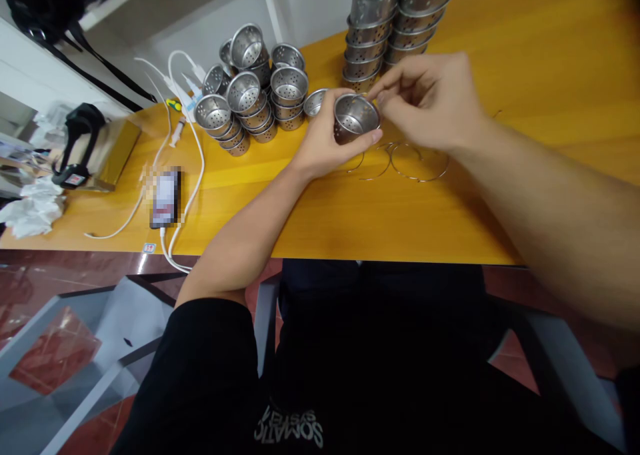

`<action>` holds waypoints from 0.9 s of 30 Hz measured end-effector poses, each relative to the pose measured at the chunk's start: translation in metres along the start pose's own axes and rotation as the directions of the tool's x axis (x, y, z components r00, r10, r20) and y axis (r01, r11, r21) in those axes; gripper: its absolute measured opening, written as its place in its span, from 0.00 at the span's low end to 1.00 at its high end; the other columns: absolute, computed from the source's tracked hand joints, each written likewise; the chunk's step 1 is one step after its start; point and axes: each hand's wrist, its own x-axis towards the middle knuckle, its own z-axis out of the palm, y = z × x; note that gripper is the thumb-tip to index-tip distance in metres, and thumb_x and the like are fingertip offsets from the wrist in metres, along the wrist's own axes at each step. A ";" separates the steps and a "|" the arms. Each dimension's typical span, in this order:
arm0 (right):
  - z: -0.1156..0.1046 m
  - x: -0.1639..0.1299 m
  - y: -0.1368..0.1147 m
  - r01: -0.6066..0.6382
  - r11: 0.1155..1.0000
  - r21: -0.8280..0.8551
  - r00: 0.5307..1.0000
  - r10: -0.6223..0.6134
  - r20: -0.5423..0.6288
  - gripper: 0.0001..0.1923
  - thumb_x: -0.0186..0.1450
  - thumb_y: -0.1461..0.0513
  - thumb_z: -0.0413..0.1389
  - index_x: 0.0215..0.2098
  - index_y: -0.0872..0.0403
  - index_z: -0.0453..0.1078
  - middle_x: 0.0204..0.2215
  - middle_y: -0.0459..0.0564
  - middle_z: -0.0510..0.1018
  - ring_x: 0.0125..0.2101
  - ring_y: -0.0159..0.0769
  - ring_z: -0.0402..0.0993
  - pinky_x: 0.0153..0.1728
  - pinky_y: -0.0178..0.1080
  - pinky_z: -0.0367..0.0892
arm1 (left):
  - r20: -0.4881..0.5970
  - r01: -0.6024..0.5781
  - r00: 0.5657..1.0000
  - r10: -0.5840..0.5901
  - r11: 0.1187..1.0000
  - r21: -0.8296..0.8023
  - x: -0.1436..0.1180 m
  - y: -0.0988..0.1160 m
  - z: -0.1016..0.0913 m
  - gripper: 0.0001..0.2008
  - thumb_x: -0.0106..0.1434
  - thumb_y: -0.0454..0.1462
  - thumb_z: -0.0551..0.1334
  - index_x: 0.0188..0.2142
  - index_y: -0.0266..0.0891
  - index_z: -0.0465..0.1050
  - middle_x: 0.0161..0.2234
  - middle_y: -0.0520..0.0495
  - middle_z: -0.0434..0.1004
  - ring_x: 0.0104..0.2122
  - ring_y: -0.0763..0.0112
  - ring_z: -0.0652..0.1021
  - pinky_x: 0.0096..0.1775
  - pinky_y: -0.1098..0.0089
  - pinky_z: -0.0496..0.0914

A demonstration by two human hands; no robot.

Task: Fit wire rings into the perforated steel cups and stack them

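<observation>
Obs., standing by the worktop [325, 221], yellow wood surface, person seated at it

Left hand [323, 138]: closed around a small perforated steel cup [354, 118], fingers wrapped on the wall, thumb under the rim. Cup held just above the worktop, mouth tipped up and toward 1 o'clock, so its axis leans away from the person

Right hand [430, 101]: at 3 o'clock of the cup, touching it at the rim; thumb and forefinger pinched together there. A thin wire seems to sit in the pinch, too fine to confirm. Both hands meet at the cup; the left carries it, the right works its edge

Cup: bright stainless, round holes in wall and base, rolled rim, inside empty

Loose wire rings [417, 161] lie flat on the worktop at 5 o'clock of the cup, just beside the hands

Tall nested stacks of cups [395, 21] at 12 o'clock; lower cluster of stacked cups [253, 95] at 9 to 10 o'clock, well apart

Phone [165, 198] on white cable [193, 175] farther toward 8 o'clock
</observation>
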 end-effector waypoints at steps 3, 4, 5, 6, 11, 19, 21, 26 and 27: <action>-0.010 0.000 -0.005 -0.011 0.998 0.065 0.994 0.004 0.105 0.07 0.70 0.55 0.71 0.42 0.49 0.85 0.36 0.50 0.86 0.27 0.32 0.75 0.30 0.39 0.70 | -0.011 -0.015 1.000 0.015 1.000 -0.019 -0.001 0.000 -0.002 0.43 0.68 0.71 0.60 0.69 0.52 0.53 0.59 0.45 0.71 0.60 0.57 0.80 0.65 0.53 0.74; -0.012 0.000 -0.006 -0.017 0.996 0.091 0.989 0.003 0.151 0.10 0.69 0.53 0.72 0.44 0.48 0.86 0.37 0.50 0.87 0.27 0.31 0.75 0.29 0.39 0.70 | -0.012 -0.024 1.000 0.023 1.000 -0.020 -0.001 -0.001 -0.003 0.42 0.69 0.70 0.60 0.69 0.52 0.54 0.59 0.46 0.71 0.60 0.57 0.80 0.65 0.53 0.74; -0.015 0.000 -0.007 -0.023 0.992 0.123 0.981 -0.001 0.192 0.14 0.68 0.50 0.73 0.46 0.48 0.86 0.37 0.49 0.87 0.27 0.30 0.76 0.29 0.38 0.71 | -0.011 -0.033 0.999 0.033 0.999 -0.021 -0.002 -0.001 -0.004 0.41 0.70 0.69 0.59 0.70 0.52 0.53 0.59 0.46 0.71 0.60 0.58 0.80 0.65 0.53 0.74; -0.017 -0.001 -0.008 -0.034 0.987 0.159 0.975 -0.003 0.223 0.17 0.67 0.48 0.75 0.46 0.49 0.86 0.36 0.49 0.87 0.27 0.30 0.76 0.28 0.37 0.71 | -0.006 -0.045 0.999 0.045 0.999 -0.020 -0.002 -0.001 -0.005 0.41 0.71 0.69 0.58 0.70 0.52 0.53 0.59 0.46 0.71 0.61 0.57 0.80 0.66 0.52 0.74; -0.024 -0.001 -0.009 -0.149 0.945 0.292 0.939 0.043 0.343 0.24 0.63 0.43 0.76 0.46 0.51 0.86 0.32 0.48 0.85 0.27 0.31 0.79 0.31 0.37 0.77 | 0.064 -0.074 0.995 0.076 0.997 -0.033 -0.001 -0.001 -0.011 0.41 0.71 0.70 0.57 0.70 0.49 0.53 0.60 0.45 0.70 0.63 0.55 0.78 0.67 0.52 0.72; -0.026 0.000 -0.006 -0.173 0.938 0.301 0.915 0.040 0.402 0.21 0.62 0.44 0.77 0.39 0.50 0.83 0.28 0.46 0.83 0.26 0.31 0.79 0.27 0.36 0.75 | 0.152 -0.132 0.981 0.123 0.990 0.047 -0.006 0.004 -0.013 0.38 0.79 0.64 0.45 0.76 0.50 0.38 0.64 0.43 0.66 0.65 0.56 0.78 0.67 0.51 0.72; -0.023 0.000 -0.008 -0.176 0.939 0.297 0.919 0.049 0.391 0.23 0.61 0.44 0.77 0.38 0.51 0.81 0.27 0.46 0.82 0.26 0.31 0.79 0.28 0.37 0.75 | 0.168 -0.135 0.978 0.124 0.989 0.054 -0.006 0.006 -0.015 0.40 0.77 0.66 0.48 0.76 0.49 0.39 0.64 0.43 0.66 0.66 0.54 0.77 0.67 0.51 0.71; -0.016 -0.002 -0.009 -0.151 0.949 0.275 0.932 0.045 0.358 0.27 0.61 0.41 0.76 0.37 0.54 0.79 0.25 0.46 0.81 0.25 0.31 0.78 0.27 0.37 0.75 | 0.144 -0.106 0.984 0.102 0.994 0.020 -0.004 0.001 -0.014 0.47 0.71 0.69 0.58 0.74 0.47 0.44 0.65 0.39 0.66 0.66 0.52 0.76 0.69 0.49 0.69; -0.014 -0.002 -0.008 -0.147 0.952 0.270 0.933 0.043 0.357 0.27 0.61 0.41 0.76 0.38 0.54 0.79 0.25 0.47 0.81 0.24 0.31 0.78 0.27 0.37 0.75 | 0.147 -0.096 0.985 0.093 0.995 0.013 -0.003 -0.001 -0.013 0.47 0.71 0.69 0.57 0.74 0.46 0.44 0.64 0.39 0.66 0.66 0.52 0.76 0.69 0.49 0.69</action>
